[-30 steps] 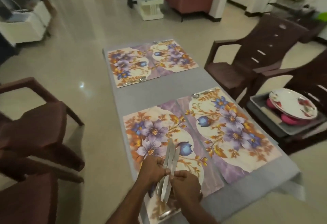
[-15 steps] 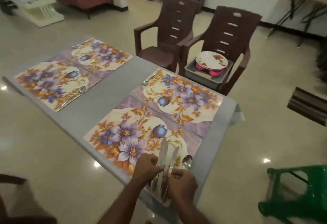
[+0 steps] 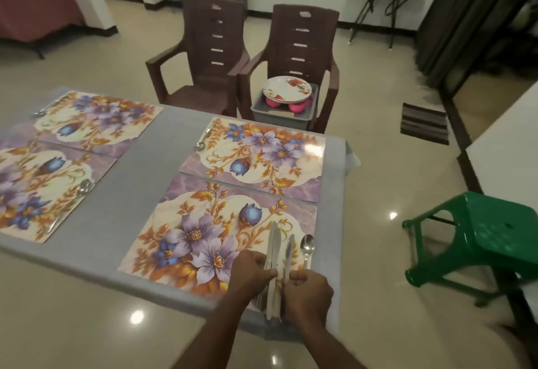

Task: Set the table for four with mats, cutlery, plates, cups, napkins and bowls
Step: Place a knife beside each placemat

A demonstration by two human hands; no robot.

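1. The left hand (image 3: 254,274) grasps a bundle of knives (image 3: 273,255) over the near mat (image 3: 203,237); its fingers (image 3: 269,273) are curled round the handles.
2. The right hand (image 3: 308,290) pinches a single knife (image 3: 288,255) just right of the bundle, fingers curled on its handle, blade pointing to the far side.
3. A second ago both hands held the knives together in one bunch; now one knife is drawn apart from the others and lies just left of the spoon (image 3: 306,248) at the mat's right edge.
4. The view has also swung right since then, so the chair (image 3: 302,48) with the grey tub (image 3: 283,116) now shows beyond the tabletop (image 3: 136,182).
5. The tub carries the flowered plates (image 3: 286,89) over pink bowls (image 3: 300,106); none is on the tabletop yet.
6. All four mats are down, each with a spoon: one (image 3: 200,145) on the far right mat, one (image 3: 84,186) on the near left mat, one (image 3: 37,113) at the far left mat.
7. By my reading, knife laying is only beginning here; three more knives, then plates, cups, napkins and bowls, remain.
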